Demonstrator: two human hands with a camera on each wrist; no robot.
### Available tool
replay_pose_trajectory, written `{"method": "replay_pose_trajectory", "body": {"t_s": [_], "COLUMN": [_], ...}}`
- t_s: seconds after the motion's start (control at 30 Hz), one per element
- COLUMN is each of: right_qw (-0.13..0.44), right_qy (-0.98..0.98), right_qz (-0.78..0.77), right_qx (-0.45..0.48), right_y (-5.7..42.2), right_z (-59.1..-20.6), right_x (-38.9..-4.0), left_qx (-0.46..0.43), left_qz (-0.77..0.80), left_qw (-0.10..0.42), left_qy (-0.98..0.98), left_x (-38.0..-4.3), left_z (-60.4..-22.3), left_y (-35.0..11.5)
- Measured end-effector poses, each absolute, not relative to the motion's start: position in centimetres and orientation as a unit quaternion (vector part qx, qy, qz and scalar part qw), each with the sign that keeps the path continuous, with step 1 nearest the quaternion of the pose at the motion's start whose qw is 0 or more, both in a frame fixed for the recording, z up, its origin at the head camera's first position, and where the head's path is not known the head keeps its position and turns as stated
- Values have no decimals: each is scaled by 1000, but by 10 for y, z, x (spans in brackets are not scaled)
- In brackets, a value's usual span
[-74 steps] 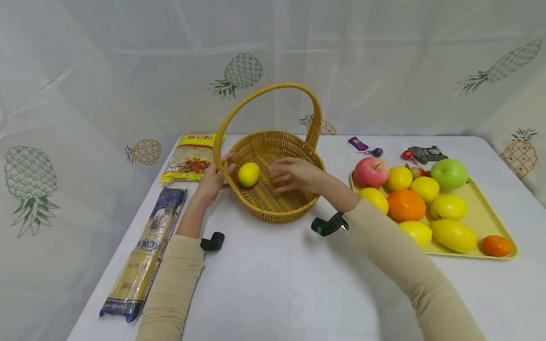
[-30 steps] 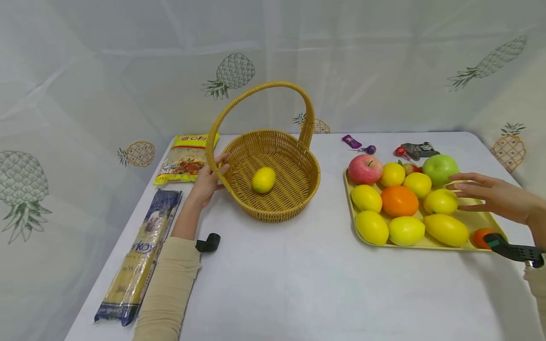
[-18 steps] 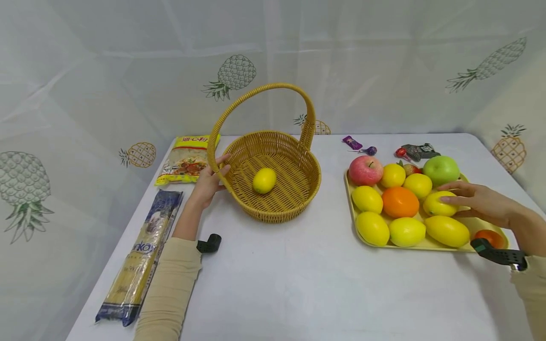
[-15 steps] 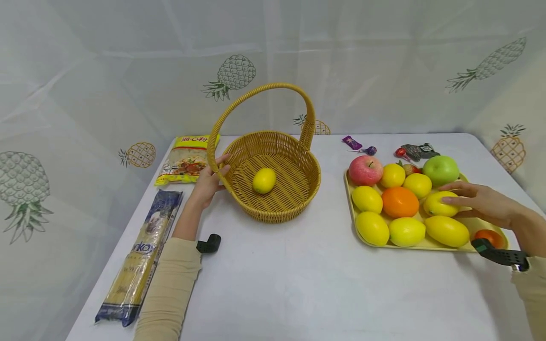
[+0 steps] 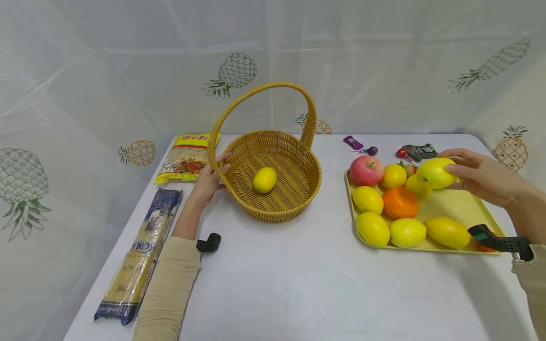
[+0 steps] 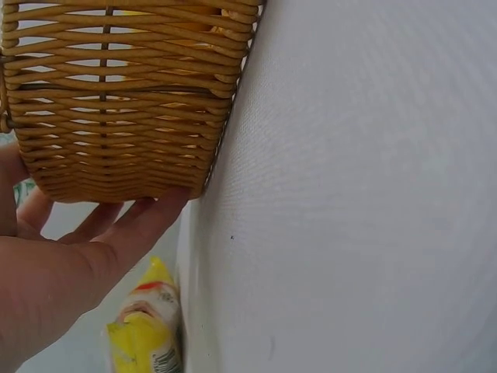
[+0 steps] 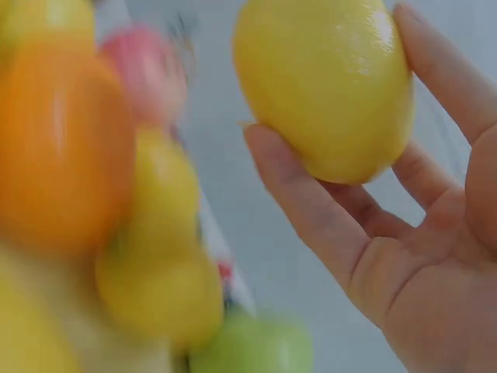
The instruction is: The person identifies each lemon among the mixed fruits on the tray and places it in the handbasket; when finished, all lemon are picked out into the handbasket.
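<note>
My left hand (image 5: 207, 183) grips the left side of the round wicker basket (image 5: 273, 215), by the foot of its tall handle. In the left wrist view, fingers lie against the woven outer wall. One lemon (image 5: 265, 180) rests inside on the basket's floor. At the right, my right hand (image 5: 490, 177) pinches another lemon (image 5: 436, 173) between thumb and fingers, held up over the yellow tray (image 5: 473, 206). The right wrist view shows this lemon (image 7: 326, 85) at the fingertips. A green apple (image 7: 256, 346) there is hidden behind the held lemon in the head view.
The tray bears a red apple (image 5: 367, 171), an orange (image 5: 401, 202), several lemons and a yellow mango-shaped fruit (image 5: 447, 232). Candies, including a purple lollipop (image 5: 371, 151), lie behind. Left are a pasta bag (image 5: 185, 161) and a long noodle pack (image 5: 141, 255).
My right hand left the basket, reached to the tray, took hold of a lemon and raised it. The lemon in the basket sits nearer the middle. My left hand stayed at the basket.
</note>
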State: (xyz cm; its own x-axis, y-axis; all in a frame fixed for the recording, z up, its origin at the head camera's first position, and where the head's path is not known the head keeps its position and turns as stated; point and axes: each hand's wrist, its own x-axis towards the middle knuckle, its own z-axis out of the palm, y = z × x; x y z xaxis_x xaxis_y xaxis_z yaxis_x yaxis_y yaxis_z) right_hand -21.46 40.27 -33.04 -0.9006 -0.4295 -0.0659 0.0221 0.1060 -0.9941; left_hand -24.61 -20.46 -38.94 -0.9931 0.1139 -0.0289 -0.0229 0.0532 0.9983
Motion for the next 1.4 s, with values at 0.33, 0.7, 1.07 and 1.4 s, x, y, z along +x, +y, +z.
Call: {"method": "replay_pose_trajectory", "body": {"t_s": [0.33,0.7,1.07,1.4], "right_qw": [245,330,345,345], "right_qy": [780,784,788,713], "right_qz": [-564,-507,-489,-600], "right_qx": [-115,-137,-141,-113], "right_y": [240,94,40,65], "right_z": [-303,-326,-355,-348], "right_x": [-239,-256,-254,-257], "left_qx": [32,35,49,45], "left_qz": [692,694,690,689], "left_qw": [48,50,50,50], "left_qy": [720,718,721,722], "left_x": [-245,-248,-247,-246], "left_z": [-389,-390,-390,-391], "left_y": [-205,-203,-206,-207]}}
